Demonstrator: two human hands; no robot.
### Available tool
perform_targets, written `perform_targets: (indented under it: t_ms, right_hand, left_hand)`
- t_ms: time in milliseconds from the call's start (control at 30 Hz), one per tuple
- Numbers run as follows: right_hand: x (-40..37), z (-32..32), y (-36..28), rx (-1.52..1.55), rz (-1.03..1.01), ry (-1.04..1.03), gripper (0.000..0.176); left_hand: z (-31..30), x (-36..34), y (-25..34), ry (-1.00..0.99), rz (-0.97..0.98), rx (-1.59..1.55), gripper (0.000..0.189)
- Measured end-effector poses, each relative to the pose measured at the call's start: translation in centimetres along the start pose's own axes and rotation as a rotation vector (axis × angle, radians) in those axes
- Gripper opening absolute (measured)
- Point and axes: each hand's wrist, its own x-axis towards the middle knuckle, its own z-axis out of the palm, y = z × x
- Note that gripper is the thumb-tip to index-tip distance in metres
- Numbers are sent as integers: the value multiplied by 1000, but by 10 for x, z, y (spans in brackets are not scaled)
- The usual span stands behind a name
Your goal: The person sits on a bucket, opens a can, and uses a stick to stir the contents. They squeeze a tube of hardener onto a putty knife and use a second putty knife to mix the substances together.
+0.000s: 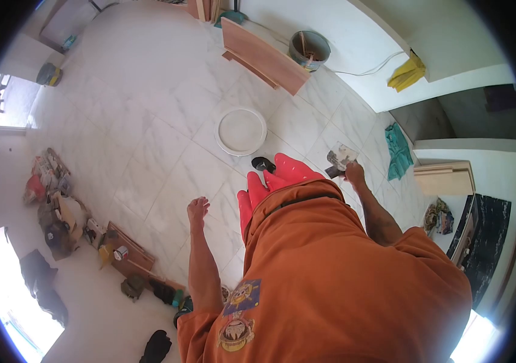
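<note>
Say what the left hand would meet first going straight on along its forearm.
The way ahead of the left hand looks free well across the tiled floor; its downward tilt is unclear.

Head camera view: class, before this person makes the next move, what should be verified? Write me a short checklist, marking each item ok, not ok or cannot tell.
1. Right hand has hold of the flat-bladed tool: ok.
2. Left hand free: ok, nothing visible in it.
3. Round white container unobstructed from above: ok, nothing covers its rim.
4. What the container holds, if anything: cannot tell, the inside looks uniformly pale.
5. Blade clean: not ok, it looks blotched with dark patches.
6. Both feet well placed: cannot tell, only one dark shoe shows.
</note>
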Motion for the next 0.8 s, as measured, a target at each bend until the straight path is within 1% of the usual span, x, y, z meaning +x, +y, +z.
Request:
perform_targets:
  t_ms: [133, 233, 267, 367, 467, 500, 567, 600, 633, 667, 700, 733, 767, 800]
  right_hand:
    - [-8, -12, 12, 46, 2, 69, 39]
    - [-17, -12, 13, 21, 6, 70, 39]
    - [-22, -8, 12, 11, 10, 64, 39]
    - [14, 6, 56, -139, -72, -25, 37]
    - [2, 18, 19, -64, 19, -40, 34]
    - [2, 21, 7, -74, -18, -62, 35]
    - [9, 19, -9, -90, -94, -109, 35]
    - [103, 19, 60, -583, -412, -158, 33]
    - [66, 16, 6, -242, -214, -178, 33]
    - [89, 15, 4, -351, -274, -223, 34]
    - [71, 19, -26, -147, -196, -167, 35]
    - [71, 22, -39, -136, -253, -146, 40]
    - [76, 26, -59, -168, -248, -173, 41]
    - [84, 32, -79, -170, -259, -189, 40]
  left_hand:
    - [-14, 2, -6, 14, 23, -13, 35]
    - [-50, -16, -38, 84, 2, -95, 36]
    - [-66, -26, -57, 114, -6, -122, 36]
    - [-109, -67, -119, 194, -64, -216, 40]
    - [-130, -114, -196, 343, -198, -326, 36]
    - [-129, -131, -222, 381, -226, -373, 34]
    - [-116, -165, -267, 457, -278, -467, 31]
    - [-102, -179, -285, 455, -309, -511, 31]
    - [-86, -190, -311, 455, -335, -561, 31]
    - [-67, -200, -330, 457, -360, -614, 31]
    - [-45, -209, -346, 452, -366, -675, 31]
    - [-18, -217, -363, 426, -329, -732, 30]
    - [7, -224, -374, 406, -306, -789, 30]
    - [36, -231, -375, 428, -325, -847, 29]
